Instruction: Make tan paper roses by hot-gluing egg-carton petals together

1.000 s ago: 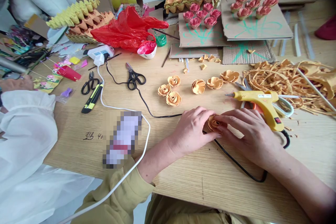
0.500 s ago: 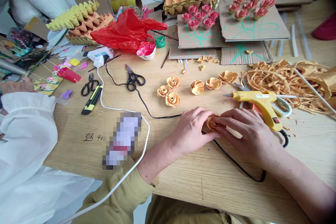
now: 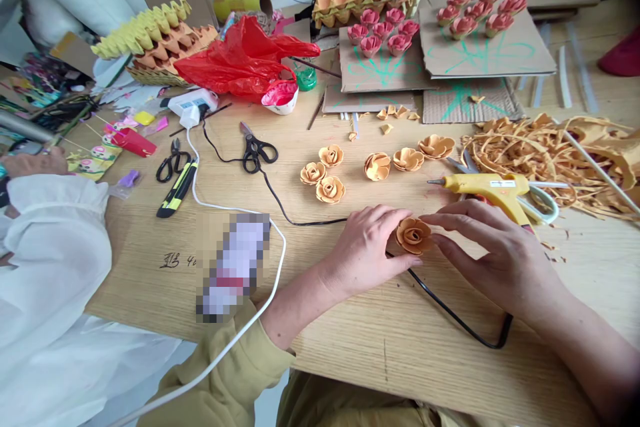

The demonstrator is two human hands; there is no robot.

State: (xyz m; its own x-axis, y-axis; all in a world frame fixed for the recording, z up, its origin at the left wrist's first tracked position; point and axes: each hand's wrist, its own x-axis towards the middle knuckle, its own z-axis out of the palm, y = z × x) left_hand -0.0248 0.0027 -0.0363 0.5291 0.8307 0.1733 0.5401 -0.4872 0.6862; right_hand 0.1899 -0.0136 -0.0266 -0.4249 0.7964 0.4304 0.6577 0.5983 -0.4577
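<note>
An orange-tan craft rose (image 3: 414, 236), apparently of egg-carton pulp, faces up with its spiral centre showing. My left hand (image 3: 367, 247) holds it from the left, thumb below and fingers along the top edge. Just right of the petals is my right hand (image 3: 493, 260), its thumb and fingers spread apart with nothing between them. Behind that hand lies a yellow hot glue gun (image 3: 483, 185), its handle partly covered by the hand. Farther back sit three finished-looking roses (image 3: 330, 189) and three looser petal cups (image 3: 377, 166).
Scissors (image 3: 259, 152), a utility knife (image 3: 177, 188) and pliers (image 3: 173, 163) lie leftward. Black and white cords (image 3: 283, 247) cross the table. Pulp scraps (image 3: 530, 153) pile at right. Pink roses (image 3: 383, 29) stand on cardboard (image 3: 380, 77). A co-worker's sleeve (image 3: 55, 233) is at left.
My right hand's fingers have come off the rose and moved slightly right, uncovering its face. My left hand still holds it in nearly the same place.
</note>
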